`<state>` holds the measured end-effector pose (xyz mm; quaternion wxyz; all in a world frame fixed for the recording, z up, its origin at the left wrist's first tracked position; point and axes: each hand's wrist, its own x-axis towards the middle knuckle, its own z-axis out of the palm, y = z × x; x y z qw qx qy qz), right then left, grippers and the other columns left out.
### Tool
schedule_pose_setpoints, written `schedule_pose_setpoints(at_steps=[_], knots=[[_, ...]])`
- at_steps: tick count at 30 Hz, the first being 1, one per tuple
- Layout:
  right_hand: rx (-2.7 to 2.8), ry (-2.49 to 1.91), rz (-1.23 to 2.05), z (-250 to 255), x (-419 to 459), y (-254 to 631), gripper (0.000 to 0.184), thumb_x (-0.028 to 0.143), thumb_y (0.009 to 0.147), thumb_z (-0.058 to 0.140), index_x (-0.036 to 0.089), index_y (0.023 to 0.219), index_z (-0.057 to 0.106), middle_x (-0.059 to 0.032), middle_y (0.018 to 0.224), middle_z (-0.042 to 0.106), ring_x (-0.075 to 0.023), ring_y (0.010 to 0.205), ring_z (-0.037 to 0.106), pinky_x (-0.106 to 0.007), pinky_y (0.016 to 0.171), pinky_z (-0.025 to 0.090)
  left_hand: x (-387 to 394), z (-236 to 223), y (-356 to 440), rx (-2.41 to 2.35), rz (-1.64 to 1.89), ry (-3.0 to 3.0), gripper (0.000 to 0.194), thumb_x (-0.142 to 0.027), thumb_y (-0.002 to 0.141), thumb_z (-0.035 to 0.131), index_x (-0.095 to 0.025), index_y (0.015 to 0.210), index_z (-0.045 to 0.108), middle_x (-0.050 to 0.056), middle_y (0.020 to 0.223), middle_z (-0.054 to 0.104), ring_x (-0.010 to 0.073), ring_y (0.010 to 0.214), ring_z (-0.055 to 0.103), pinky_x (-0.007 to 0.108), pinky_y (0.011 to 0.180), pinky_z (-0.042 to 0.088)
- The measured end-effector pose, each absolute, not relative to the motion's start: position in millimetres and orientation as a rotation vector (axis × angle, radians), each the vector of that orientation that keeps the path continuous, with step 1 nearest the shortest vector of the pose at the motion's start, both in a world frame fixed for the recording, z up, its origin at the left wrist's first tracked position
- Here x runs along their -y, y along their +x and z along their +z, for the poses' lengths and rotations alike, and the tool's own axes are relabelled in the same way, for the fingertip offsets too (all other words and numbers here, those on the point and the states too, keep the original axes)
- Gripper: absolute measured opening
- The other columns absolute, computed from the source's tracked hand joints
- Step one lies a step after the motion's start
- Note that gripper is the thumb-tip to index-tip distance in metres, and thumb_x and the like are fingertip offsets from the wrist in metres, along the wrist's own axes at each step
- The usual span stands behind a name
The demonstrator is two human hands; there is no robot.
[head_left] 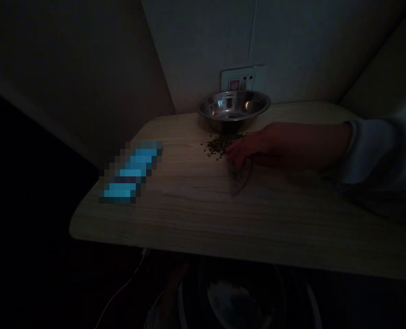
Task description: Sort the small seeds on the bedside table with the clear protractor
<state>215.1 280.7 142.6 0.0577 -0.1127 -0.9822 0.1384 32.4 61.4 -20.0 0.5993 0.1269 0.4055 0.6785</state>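
Note:
My right hand [254,146] reaches in from the right in a white sleeve and rests on the wooden table [196,214]. Its fingers are curled down and held together, with the tips on the table at the right edge of a small pile of dark green grains [219,145]. The light is too dim to show whether grains are between the fingertips. A shiny steel bowl [233,107] stands just behind the pile, near the wall. My left hand is out of view.
A glowing blue flat object [130,172], blurred out, lies on the table's left part. A wall socket [241,82] sits behind the bowl. Under the table's front edge a round container with something pale [230,297] and a thin cable [120,292] show faintly.

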Motion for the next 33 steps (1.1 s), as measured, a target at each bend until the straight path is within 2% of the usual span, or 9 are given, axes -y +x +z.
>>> schedule_pose_setpoints(at_steps=[6,11,15,21,26,30,33], knots=[[2.856,-0.623,0.051,163.6,-272.4,222.0,0.024,0.021,0.086,0.04,0.018,0.102,0.057,0.0002,0.093,0.063,-0.0101,0.079,0.056,-0.024,0.072,0.04,-60.0,-16.3,38.2,-0.937,1.578,0.326,0.026,-0.032,0.085,0.053,-0.016,0.104,0.06,0.008,0.101,0.063,0.0208,0.09,0.06,0.041,0.079,0.049],[2.788,-0.965,-0.305,168.5,-279.6,224.4,0.035,0.03,0.086,0.033,0.015,0.105,0.057,-0.008,0.078,0.06,-0.0178,0.065,0.054,-0.03,0.061,0.036,-62.0,-16.1,38.9,-0.923,1.583,0.354,0.025,-0.029,0.085,0.053,-0.015,0.104,0.059,0.008,0.103,0.062,0.02,0.09,0.06,0.041,0.079,0.049],[2.777,-1.127,-0.538,161.7,-284.4,219.0,0.037,0.031,0.085,0.031,0.016,0.104,0.058,-0.0107,0.073,0.06,-0.0252,0.066,0.059,-0.033,0.058,0.038,-62.8,-16.7,38.8,-0.912,1.585,0.363,0.027,-0.03,0.085,0.053,-0.016,0.107,0.058,0.009,0.105,0.061,0.0203,0.091,0.059,0.041,0.078,0.049],[2.814,-1.21,-0.65,147.5,-288.8,203.2,0.033,0.028,0.086,0.033,0.015,0.104,0.058,-0.0125,0.08,0.063,-0.0243,0.071,0.061,-0.033,0.057,0.044,-63.3,-16.4,38.7,-0.912,1.572,0.364,0.024,-0.031,0.085,0.052,-0.015,0.101,0.06,0.008,0.1,0.062,0.0196,0.089,0.06,0.041,0.079,0.048],[2.856,-1.164,-0.681,138.7,-291.7,196.5,0.025,0.028,0.088,0.039,0.016,0.104,0.055,-0.0049,0.085,0.062,-0.0147,0.071,0.06,-0.032,0.062,0.048,-60.4,-13.5,39.3,-0.914,1.569,0.354,0.023,-0.031,0.085,0.053,-0.016,0.101,0.061,0.008,0.101,0.063,0.0198,0.09,0.06,0.041,0.08,0.048],[2.912,-1.075,-0.687,137.9,-286.3,195.5,0.025,0.028,0.088,0.04,0.016,0.105,0.054,-0.0042,0.084,0.062,-0.0142,0.069,0.059,-0.03,0.059,0.047,-58.5,-14.6,36.8,-0.907,1.562,0.336,0.022,-0.029,0.085,0.052,-0.015,0.1,0.061,0.007,0.103,0.062,0.0195,0.091,0.059,0.04,0.081,0.047],[2.937,-1.017,-0.684,138.3,-278.9,195.9,0.026,0.026,0.087,0.037,0.018,0.103,0.056,-0.0063,0.079,0.063,-0.0185,0.067,0.06,-0.028,0.053,0.041,-57.7,-18.0,34.3,-0.897,1.536,0.307,0.023,-0.032,0.085,0.051,-0.015,0.098,0.061,0.008,0.102,0.062,0.0193,0.09,0.059,0.04,0.08,0.047]])
